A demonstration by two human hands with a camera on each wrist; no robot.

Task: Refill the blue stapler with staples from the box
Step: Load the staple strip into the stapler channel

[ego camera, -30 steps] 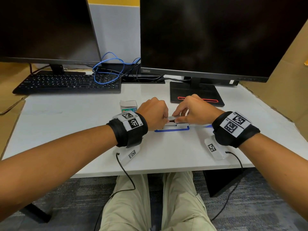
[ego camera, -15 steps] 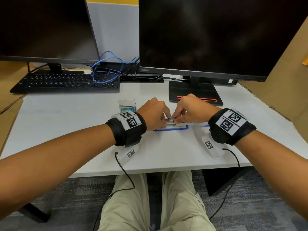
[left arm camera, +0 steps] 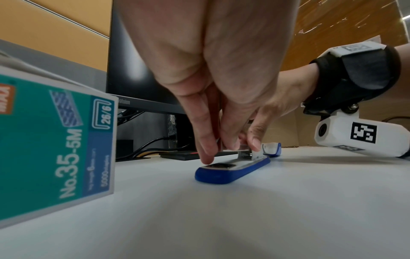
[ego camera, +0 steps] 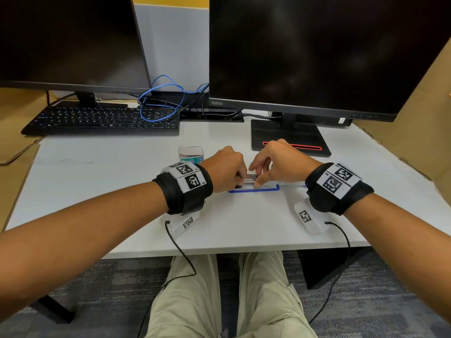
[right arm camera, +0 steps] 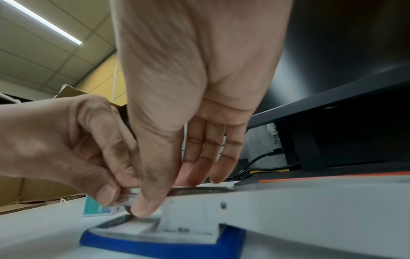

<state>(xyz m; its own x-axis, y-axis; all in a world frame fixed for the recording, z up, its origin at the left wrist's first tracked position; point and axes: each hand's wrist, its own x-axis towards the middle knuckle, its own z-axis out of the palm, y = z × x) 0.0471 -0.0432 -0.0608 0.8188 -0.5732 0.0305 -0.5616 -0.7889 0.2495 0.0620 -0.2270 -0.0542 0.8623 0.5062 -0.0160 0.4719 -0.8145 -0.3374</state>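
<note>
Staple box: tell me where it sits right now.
In the head view the staple box stands on the white desk, just beyond the left hand and wrist, left of the blue stapler.

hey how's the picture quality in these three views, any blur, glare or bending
Head view: sharp, evenly lit, wide-angle bending at the monitor edges, faint sheen on the table. Left wrist view: staple box print soft, stapler clearer. Right wrist view: both hands and stapler close and blurred; ceiling light strip glares.
</note>
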